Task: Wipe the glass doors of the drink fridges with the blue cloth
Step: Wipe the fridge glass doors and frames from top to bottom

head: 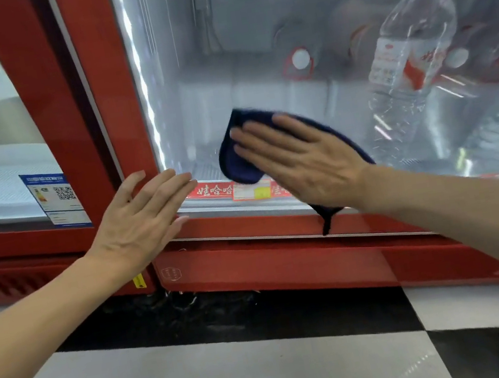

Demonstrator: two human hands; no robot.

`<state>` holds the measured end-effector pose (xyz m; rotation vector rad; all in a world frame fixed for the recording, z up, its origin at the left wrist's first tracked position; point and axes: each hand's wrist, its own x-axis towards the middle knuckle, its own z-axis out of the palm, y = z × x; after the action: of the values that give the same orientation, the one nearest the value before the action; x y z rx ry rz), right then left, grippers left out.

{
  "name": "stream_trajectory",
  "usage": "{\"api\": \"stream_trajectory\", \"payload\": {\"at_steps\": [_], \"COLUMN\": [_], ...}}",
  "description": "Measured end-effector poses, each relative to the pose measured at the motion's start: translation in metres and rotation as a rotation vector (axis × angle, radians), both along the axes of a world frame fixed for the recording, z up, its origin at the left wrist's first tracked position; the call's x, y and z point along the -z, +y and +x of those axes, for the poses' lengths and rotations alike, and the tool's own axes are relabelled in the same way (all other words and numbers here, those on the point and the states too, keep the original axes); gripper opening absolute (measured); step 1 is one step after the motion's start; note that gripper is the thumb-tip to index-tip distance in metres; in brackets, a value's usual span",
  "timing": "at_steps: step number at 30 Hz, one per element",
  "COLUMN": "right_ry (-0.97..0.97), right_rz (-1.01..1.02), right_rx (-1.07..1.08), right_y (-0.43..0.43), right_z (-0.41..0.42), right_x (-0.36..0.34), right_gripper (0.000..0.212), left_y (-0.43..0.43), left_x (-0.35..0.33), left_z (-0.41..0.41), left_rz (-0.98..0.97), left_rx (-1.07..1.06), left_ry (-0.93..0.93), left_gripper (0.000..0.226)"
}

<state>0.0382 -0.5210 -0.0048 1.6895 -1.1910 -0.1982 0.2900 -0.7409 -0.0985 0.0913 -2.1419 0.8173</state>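
Wiping step, lower left of the glass door (298, 32). My right hand (299, 160), fingers flat, presses the blue cloth (237, 161) against the glass; my left hand (138, 220) rests flat on the red frame (106, 90), grasping nothing. Next: sweep rightward toward the water bottle (412, 62) side (keep pressure even).

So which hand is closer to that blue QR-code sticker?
Left. The left hand is spread flat at the red door frame, just right of the blue QR-code sticker. The right hand is farther right, pressing the blue cloth against the glass door.
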Motion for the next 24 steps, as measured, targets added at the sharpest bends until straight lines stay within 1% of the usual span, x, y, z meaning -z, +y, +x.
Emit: {"api": "stream_trajectory", "payload": {"at_steps": [1, 3, 5, 7, 10, 12, 14, 16, 18, 20, 21, 23, 24], "right_ry": [-0.035, -0.083, -0.097, -0.052, 0.039, 0.139, 0.199, 0.082, -0.035, -0.074, -0.089, -0.086, -0.065], "right_rz": [-0.089, -0.2, -0.206, -0.073, 0.142, 0.229, 0.241, 0.187, 0.026, -0.141, -0.188, -0.196, -0.138], "right_rx": [0.009, 0.03, 0.035, 0.026, 0.048, 0.05, 0.022, -0.012, -0.036, -0.014, -0.001, 0.01, 0.009], "right_y": [-0.006, -0.014, -0.017, -0.016, -0.019, -0.02, -0.02, -0.027, -0.041, -0.054, -0.058, -0.062, -0.063], "right_z": [0.004, 0.012, 0.018, 0.023, 0.031, 0.032, 0.03, 0.03, 0.033, 0.039, 0.042, 0.05, 0.054], "right_x": [-0.001, 0.011, 0.039, 0.072, 0.099, 0.095, 0.078, 0.049, 0.024, 0.019, 0.025, 0.045, 0.058], "right_gripper": [0.061, 0.063, 0.066, 0.066, 0.063, 0.062, 0.061, 0.059, 0.06, 0.062, 0.063, 0.063, 0.062], "left_y": [0.0, -0.001, -0.003, -0.005, -0.002, 0.002, 0.001, -0.004, -0.011, -0.014, -0.014, -0.011, -0.01], "left_x": [0.002, 0.006, 0.007, 0.008, 0.005, 0.002, -0.003, -0.007, -0.007, -0.003, 0.0, 0.003, 0.003], "left_z": [0.0, -0.001, -0.003, -0.003, -0.001, 0.003, 0.01, 0.02, 0.027, 0.029, 0.028, 0.025, 0.024], "left_rz": [0.004, 0.009, -0.014, -0.043, -0.041, -0.007, 0.055, 0.136, 0.175, 0.182, 0.188, 0.204, 0.216], "left_rx": [0.0, 0.004, 0.014, 0.014, 0.004, 0.004, -0.015, -0.071, -0.11, -0.117, -0.116, -0.109, -0.099], "left_ry": [0.007, 0.021, 0.037, 0.036, 0.002, -0.026, -0.005, 0.056, 0.083, 0.076, 0.073, 0.071, 0.06], "left_gripper": [0.066, 0.063, 0.056, 0.053, 0.059, 0.068, 0.073, 0.078, 0.081, 0.079, 0.077, 0.073, 0.072]}}
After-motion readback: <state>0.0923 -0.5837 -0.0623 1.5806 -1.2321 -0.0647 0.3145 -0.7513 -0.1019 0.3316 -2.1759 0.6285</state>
